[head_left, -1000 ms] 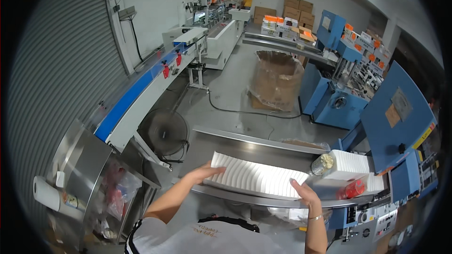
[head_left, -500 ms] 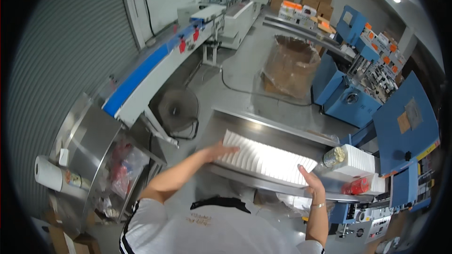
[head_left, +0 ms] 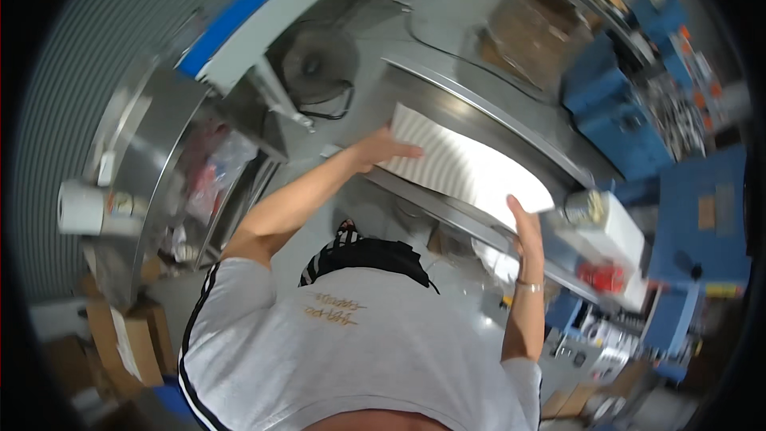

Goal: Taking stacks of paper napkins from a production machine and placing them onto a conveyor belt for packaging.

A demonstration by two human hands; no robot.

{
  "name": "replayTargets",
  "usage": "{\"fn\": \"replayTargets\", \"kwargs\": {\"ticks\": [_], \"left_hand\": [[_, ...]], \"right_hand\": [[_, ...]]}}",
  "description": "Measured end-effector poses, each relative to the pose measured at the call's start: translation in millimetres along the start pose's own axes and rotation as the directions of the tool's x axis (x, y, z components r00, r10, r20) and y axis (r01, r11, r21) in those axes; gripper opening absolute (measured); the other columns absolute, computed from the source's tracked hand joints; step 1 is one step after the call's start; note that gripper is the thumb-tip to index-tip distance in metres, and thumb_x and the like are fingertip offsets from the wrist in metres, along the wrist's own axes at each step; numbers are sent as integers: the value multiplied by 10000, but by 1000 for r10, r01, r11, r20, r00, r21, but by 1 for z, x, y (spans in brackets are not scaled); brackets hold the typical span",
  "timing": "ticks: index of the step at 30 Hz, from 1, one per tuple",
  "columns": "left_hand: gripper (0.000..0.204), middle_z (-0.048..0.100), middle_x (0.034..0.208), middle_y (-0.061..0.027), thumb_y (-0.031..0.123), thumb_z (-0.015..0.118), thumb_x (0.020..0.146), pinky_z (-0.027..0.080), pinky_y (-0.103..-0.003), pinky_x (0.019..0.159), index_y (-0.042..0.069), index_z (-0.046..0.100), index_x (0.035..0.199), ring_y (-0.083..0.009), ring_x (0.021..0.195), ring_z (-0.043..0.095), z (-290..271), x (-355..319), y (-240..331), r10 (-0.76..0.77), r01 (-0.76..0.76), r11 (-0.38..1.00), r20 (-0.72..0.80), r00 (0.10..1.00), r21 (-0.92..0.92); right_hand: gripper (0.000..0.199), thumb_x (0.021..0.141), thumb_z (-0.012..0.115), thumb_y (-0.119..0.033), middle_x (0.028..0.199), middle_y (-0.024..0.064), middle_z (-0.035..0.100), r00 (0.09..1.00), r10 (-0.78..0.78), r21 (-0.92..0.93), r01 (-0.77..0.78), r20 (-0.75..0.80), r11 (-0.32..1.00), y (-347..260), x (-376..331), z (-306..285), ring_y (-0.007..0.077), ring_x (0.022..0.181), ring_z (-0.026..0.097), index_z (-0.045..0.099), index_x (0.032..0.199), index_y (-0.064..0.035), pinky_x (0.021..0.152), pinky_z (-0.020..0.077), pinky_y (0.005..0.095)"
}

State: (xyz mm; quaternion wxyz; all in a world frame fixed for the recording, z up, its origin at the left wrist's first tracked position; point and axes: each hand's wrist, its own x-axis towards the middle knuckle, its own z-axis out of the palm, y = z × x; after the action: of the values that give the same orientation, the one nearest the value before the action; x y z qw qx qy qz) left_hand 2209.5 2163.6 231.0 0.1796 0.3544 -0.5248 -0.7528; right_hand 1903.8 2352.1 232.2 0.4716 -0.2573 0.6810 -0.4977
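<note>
A long row of white, thin, paper-like pieces (head_left: pixel 467 164) stands pressed together in a stainless steel trough (head_left: pixel 479 116). My left hand (head_left: pixel 381 149) grips the row's left end, thumb toward the middle. At the right end my right hand (head_left: pixel 527 230) presses against the row, its thumb raised along the edge. The row is held between both hands. What exactly the pieces are, I cannot tell; glare and motion blur wash out their edges. Just right of the row stand a clear jar with pale contents (head_left: pixel 585 207) and another white stack (head_left: pixel 618 231).
A red object (head_left: pixel 602 278) lies beside the white stack, near blue machinery (head_left: pixel 702 223). To the left are a steel table (head_left: pixel 163 140) with a white roll (head_left: pixel 81 207), a blue-belted conveyor (head_left: pixel 247 12) and a floor fan (head_left: pixel 311 64). A plastic-lined box (head_left: pixel 538 32) stands beyond the trough.
The view has tipped downward, so the trough, row and machines appear higher up. Both hands keep their places at the ends of the white row.
</note>
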Motion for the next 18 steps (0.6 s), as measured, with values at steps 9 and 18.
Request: {"fn": "replayTargets", "kwargs": {"ticks": [9, 18], "left_hand": [[1097, 459, 1349, -174, 176, 834, 683, 438, -331, 985, -13, 88, 1466, -208, 1205, 515, -50, -83, 63, 359, -328, 932, -274, 892, 155], [989, 353, 1437, -164, 177, 794, 686, 267, -369, 1099, 26, 199, 1462, -263, 1355, 307, -248, -259, 50, 398, -479, 876, -654, 644, 62]], "right_hand": [[678, 845, 666, -123, 1420, 142, 401, 903, -396, 57, 392, 168, 918, -89, 2, 84, 237, 1303, 387, 320, 1401, 51, 1091, 283, 354], [667, 801, 730, -159, 1325, 137, 484, 734, -318, 45, 366, 600, 930, -153, 39, 386, 235, 1212, 460, 407, 1339, 66, 1042, 326, 327]]}}
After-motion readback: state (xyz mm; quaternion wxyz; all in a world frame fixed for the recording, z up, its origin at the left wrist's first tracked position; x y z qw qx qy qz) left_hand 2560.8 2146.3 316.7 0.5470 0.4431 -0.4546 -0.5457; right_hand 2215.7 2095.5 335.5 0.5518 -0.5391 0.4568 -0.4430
